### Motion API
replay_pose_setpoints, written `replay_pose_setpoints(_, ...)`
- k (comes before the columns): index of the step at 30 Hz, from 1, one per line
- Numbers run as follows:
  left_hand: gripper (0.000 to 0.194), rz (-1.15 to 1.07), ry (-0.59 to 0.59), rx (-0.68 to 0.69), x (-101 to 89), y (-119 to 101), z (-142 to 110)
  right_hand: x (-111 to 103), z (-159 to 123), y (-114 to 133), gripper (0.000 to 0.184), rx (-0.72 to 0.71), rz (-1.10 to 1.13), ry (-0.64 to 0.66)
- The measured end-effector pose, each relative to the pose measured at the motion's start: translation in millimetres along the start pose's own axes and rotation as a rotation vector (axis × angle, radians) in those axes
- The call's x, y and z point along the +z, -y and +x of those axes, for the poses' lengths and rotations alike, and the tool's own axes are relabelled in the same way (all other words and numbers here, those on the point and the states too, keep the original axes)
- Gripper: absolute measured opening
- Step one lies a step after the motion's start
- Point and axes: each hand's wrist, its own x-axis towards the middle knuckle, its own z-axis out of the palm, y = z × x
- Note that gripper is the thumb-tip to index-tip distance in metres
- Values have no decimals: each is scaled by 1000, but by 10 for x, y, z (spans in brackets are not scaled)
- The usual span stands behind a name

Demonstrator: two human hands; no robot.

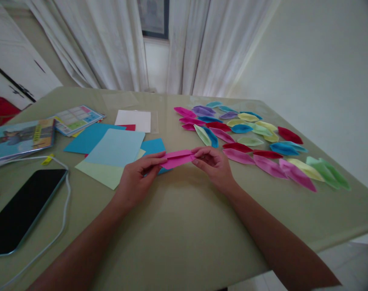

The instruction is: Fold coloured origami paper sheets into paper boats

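Observation:
A folded pink paper (178, 159) is stretched between my two hands, just above the table. At its left end, my left hand (138, 176) pinches it between thumb and fingers. My right hand (214, 166) grips the opposite end, with the fingertips partly hiding that corner. A crease or overlapping flap runs along the length of the paper. Beyond my right hand lie many folded, boat-shaped paper pieces (240, 157) in pink, red, blue, green, yellow and purple. Near my left hand are loose sheets, among them a light blue sheet (115, 146) and a pale green sheet (100, 173).
On the left, a black-screened phone (24, 208) lies beside a white cable (69, 190). Behind it are a picture-covered book (23, 139) and a printed booklet (79, 119). White sheets (134, 120) rest farther back. Curtains (111, 44) hang behind the table (172, 242).

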Motion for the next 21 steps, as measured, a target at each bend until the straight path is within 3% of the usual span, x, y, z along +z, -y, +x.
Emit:
replay_pose_setpoints(5, 28, 55, 18, 53, 10, 29, -7, -16, -11, 1, 14, -59, -98, 23)
replay_pose_setpoints(10, 26, 67, 7, 141, 22, 32, 8, -46, -5, -23, 19, -114, -179, 43)
replay_pose_setpoints(16, 25, 109, -8, 152, -5, 8, 15, -60, 0, -28, 9, -169, -330, 65)
replay_pose_setpoints(21, 22, 170, -42, 214, -11, -19, -2, -40, -14, -3, 16, -206, -392, 121)
